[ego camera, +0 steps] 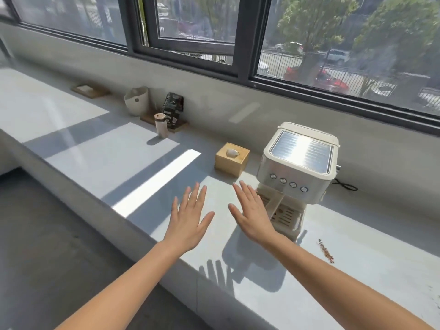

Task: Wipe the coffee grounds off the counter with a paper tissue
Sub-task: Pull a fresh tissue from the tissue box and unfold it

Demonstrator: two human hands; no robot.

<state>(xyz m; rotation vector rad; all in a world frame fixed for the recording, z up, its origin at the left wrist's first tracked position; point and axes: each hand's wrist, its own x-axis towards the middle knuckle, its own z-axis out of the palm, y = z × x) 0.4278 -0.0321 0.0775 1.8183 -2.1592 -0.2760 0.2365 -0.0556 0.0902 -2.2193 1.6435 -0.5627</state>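
Paper tissue (232, 153) pokes up as a small white tuft through the slot in the top of a wooden tissue box (232, 159), which stands on the pale counter (371, 277) just left of the cream espresso machine (298, 167); the tissue looks feather-light, soft and easy to tear, so I judge it best pinched at the tuft with thumb and two fingers and drawn straight upward, with the box perhaps needing a steadying touch since it may lift along with the sheet. Coffee grounds (326, 251) lie in a thin brown streak on the counter to the right of the machine's base, well apart from the tissue box; they seem dry and loose, likely to scatter or smear if swept fast, so a gathered, slightly cupped tissue would serve better than a flat one.

Both hands are empty, palms down, fingers spread wide and held above the counter without touching it, judging by the shadows cast below them; the left hand (189, 216) hovers nearer the counter's front edge; the right hand (252, 215) hangs in front of the machine's drip tray, its fingertips near the tissue box but short of it. Nothing is gripped, and no tissue has been pulled yet.
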